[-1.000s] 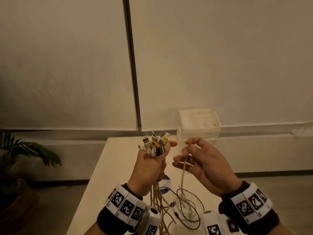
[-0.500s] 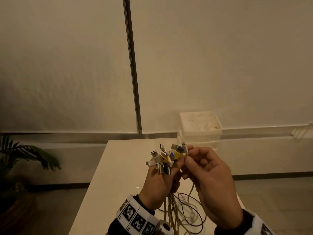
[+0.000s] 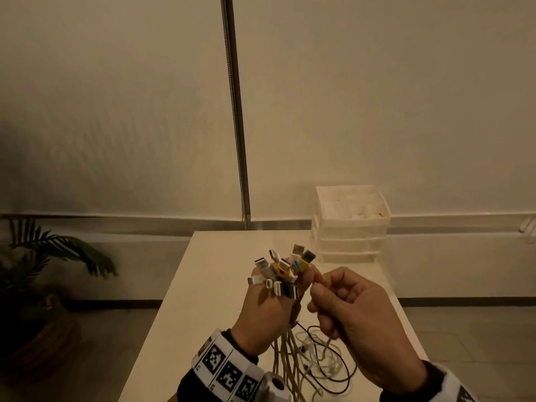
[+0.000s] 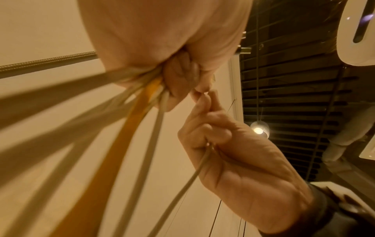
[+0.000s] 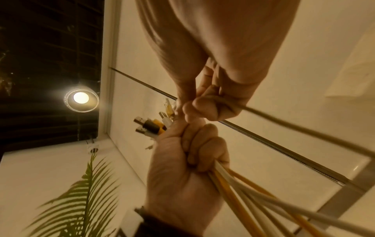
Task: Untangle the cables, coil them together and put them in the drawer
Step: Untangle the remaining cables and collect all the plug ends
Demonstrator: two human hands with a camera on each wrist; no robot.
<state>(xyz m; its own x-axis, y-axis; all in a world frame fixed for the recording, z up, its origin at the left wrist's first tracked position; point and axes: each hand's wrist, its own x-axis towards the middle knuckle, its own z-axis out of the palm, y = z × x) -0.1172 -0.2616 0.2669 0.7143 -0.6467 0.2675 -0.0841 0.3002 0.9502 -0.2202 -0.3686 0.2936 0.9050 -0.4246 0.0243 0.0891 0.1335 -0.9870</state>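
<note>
My left hand [image 3: 268,314] grips a bundle of white and yellow cables [image 3: 285,364] in a fist above the white table [image 3: 208,285]. Their USB plugs [image 3: 282,269] stick up out of the fist. My right hand [image 3: 351,314] is beside it, fingers curled round one thin white cable [image 4: 182,186], its fingertips [image 4: 205,97] touching the left hand [image 4: 162,40] near the plugs. The right wrist view shows that cable [image 5: 284,123] crossing the right hand [image 5: 207,105], with the left fist [image 5: 186,168] holding the bundle [image 5: 253,195] below. A white stacked drawer unit [image 3: 352,224] stands at the table's far right.
Loose white and black cable loops [image 3: 324,364] lie on the table under my hands. A potted palm [image 3: 43,274] stands on the floor to the left. A thin vertical pole [image 3: 235,111] runs down the wall behind the table.
My right hand has moved left with its thin cable until its fingertips meet the left hand at the plugs. Both hands have sunk lower in the head view.
</note>
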